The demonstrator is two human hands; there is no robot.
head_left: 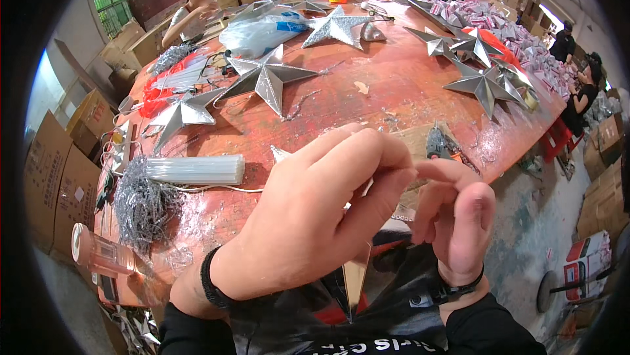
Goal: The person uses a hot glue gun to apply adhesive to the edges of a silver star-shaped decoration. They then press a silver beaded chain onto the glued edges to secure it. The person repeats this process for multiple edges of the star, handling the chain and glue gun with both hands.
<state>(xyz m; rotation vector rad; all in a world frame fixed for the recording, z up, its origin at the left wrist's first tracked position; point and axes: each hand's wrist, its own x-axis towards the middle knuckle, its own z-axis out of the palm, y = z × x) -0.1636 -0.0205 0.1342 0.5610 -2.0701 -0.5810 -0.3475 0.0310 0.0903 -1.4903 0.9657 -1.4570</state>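
My left hand is raised in front of me, its thumb and fingertips pressed together in a pinch. Close beside it my right hand curls inward, and its fingertips meet those of the left. Whatever lies between the fingers is too small or hidden to name. Below the hands, against my dark clothing, a shiny star shows one gold-reflecting point; the rest is largely covered by my hands. Beyond my right hand a glue gun rests on a piece of cardboard.
Left on the red table lie glue sticks, silver tinsel and a clear plastic jar. Silver stars and plastic bags sit farther back. Other people are around the table. Cardboard boxes stand at left.
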